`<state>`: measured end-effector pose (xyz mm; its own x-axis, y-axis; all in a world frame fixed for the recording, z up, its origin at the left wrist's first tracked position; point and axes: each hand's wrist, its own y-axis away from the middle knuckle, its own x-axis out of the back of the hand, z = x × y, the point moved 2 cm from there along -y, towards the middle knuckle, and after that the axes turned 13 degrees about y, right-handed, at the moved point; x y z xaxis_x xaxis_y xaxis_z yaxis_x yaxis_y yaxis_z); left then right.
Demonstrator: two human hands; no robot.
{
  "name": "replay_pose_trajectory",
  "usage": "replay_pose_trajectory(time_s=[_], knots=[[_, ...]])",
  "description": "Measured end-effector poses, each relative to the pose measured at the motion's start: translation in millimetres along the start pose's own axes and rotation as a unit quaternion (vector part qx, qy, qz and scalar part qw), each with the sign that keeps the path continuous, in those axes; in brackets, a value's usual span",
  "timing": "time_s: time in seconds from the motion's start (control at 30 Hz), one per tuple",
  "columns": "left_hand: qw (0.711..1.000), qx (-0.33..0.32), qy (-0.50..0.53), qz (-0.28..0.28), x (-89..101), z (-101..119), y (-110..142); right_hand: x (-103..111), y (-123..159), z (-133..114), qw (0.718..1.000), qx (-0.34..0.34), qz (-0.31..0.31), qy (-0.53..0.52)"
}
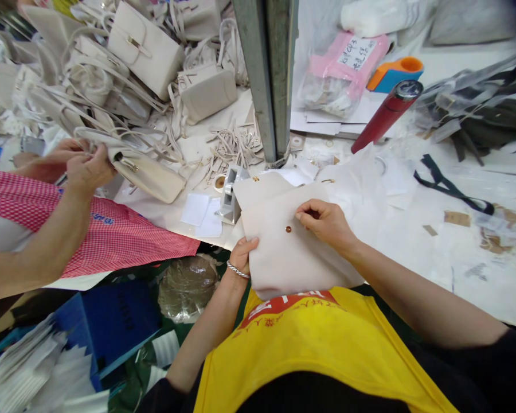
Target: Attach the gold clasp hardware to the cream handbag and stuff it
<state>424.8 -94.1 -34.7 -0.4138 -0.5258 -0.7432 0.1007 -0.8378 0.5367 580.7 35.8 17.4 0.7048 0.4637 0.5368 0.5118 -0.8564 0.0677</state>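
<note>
A pale cream handbag (284, 261) rests against my body at the table edge, its flap (260, 192) folded upward. My left hand (243, 255) grips the bag's left side, thumb on the front and fingers hidden behind. On the bag's front sits a small round brass-coloured fitting (288, 229). Just right of it, my right hand (324, 223) is closed in a pinch above the panel. Whatever those fingertips hold, if anything, is too small to make out. A small gold clasp part (255, 179) shows on the flap.
At left a co-worker's hands (86, 163) handle another cream bag (150, 175). Many cream bags (144, 49) are heaped behind. A metal post (266, 74) rises from the table. A grey metal block (233, 195), a red flask (387, 115) and an orange-blue tape dispenser (395, 74) stand nearby.
</note>
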Motion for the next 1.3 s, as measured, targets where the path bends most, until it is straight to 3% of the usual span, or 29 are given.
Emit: replay_pose_trajectory(time_s=[0.17, 0.33, 0.4, 0.47, 0.57, 0.7, 0.8, 0.93, 1.13, 1.3], knots=[[1.0, -0.004, -0.002, -0.002, 3.6, 2, -2, 7, 12, 6, 0.982, -0.091, -0.081, -0.142], [1.0, -0.017, -0.014, -0.001, 5.8, 6, -7, 12, 30, 0, 0.957, -0.101, -0.166, -0.217], [0.999, -0.027, -0.023, 0.001, 7.1, 11, -10, 20, 37, 0, 0.95, -0.094, -0.18, -0.239], [0.999, -0.038, -0.033, 0.005, 9.3, 18, -13, 31, 42, 6, 0.951, -0.098, -0.156, -0.249], [0.998, -0.045, -0.044, 0.015, 16.1, 28, -18, 46, 45, 27, 0.965, -0.137, -0.101, -0.198], [0.997, -0.037, -0.059, 0.045, 31.3, 37, -22, 53, 49, 60, 0.978, -0.191, -0.086, -0.026], [0.996, -0.03, -0.064, 0.05, 41.8, 40, -24, 47, 51, 74, 0.973, -0.159, -0.107, 0.125], [0.996, -0.015, -0.074, 0.037, 49.8, 49, -24, 31, 51, 75, 0.93, -0.069, -0.157, 0.326], [0.994, -0.023, -0.096, 0.045, 53.2, 59, -22, 18, 55, 57, 0.938, -0.009, -0.174, 0.3], [0.995, -0.012, -0.086, 0.052, 57.2, 58, -22, 5, 66, 46, 0.948, -0.052, -0.233, 0.209]])
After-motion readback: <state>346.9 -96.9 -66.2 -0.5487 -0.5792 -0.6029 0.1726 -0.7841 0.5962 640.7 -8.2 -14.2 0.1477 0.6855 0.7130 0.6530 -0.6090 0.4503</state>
